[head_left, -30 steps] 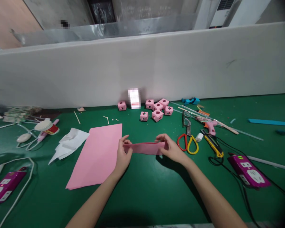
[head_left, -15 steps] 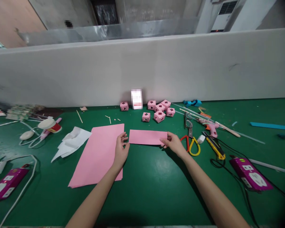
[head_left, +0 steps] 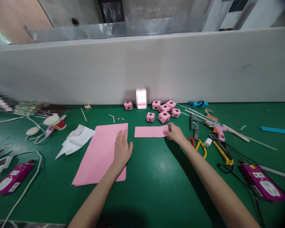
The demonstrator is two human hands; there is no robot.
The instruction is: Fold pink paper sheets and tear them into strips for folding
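Note:
A long pink paper strip (head_left: 149,131) lies crosswise on the green table. My right hand (head_left: 175,133) pinches its right end between thumb and fingers. Over the right edge of a stack of larger pink paper sheets (head_left: 99,155) is my left hand (head_left: 122,149), fingers stretched out and thumb apart, holding nothing. Beyond the strip, several small pink paper boxes (head_left: 164,117) with dark diamond-shaped openings sit together, and one more pink box (head_left: 128,105) stands apart to their left.
Pliers (head_left: 196,139), a utility knife (head_left: 224,153), a pink glue gun (head_left: 219,131) and a purple power strip (head_left: 261,182) lie right. Crumpled white paper (head_left: 76,139), a paper cup (head_left: 55,122) and another purple power strip (head_left: 13,178) are left. A lit phone (head_left: 141,98) leans against the partition.
My left hand has left the strip's left end and moved onto the paper stack, fingers spreading. The strip now lies flatter and slightly farther away, its right end still in my right hand.

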